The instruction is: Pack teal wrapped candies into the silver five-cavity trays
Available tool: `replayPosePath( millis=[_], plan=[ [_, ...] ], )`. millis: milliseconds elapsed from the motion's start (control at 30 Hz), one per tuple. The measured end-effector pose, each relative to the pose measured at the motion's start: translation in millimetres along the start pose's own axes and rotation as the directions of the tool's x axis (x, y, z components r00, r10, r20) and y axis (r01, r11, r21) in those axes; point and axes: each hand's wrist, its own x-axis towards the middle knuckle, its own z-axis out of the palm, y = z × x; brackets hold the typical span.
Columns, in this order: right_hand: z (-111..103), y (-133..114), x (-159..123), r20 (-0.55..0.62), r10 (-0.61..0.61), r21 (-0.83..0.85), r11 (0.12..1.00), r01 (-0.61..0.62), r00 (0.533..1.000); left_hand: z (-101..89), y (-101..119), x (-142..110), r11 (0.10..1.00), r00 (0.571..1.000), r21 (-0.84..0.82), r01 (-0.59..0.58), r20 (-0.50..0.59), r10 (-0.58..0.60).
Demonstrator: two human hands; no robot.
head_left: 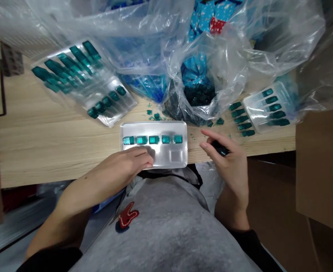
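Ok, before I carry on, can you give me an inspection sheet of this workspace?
Surface: wood-grain table, small teal scraps beyond the tray.
Job's things: silvery tray holding a row of five teal pieces; more teal pieces in clear packs at left and a tray at right, five beside it.
Clutter: crumpled clear plastic bags; the open bag holds dark pieces.
Left hand: fingers over the tray's near left part; grip hidden.
Right hand: holds something dark, right of the tray; thumb and forefinger apart.
Cables: nothing seen for certain.
Surroundings: cardboard at right.
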Motion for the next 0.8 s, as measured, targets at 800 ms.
replayPosePath(
  millis=[800],
  plan=[
    [2, -4, -13, 0.405, 0.145, 0.667, 0.628, -0.400, 0.903, -12.0, 12, -24, 0.992, 0.934, 0.070, -0.108, -0.335, 0.125]
  ],
)
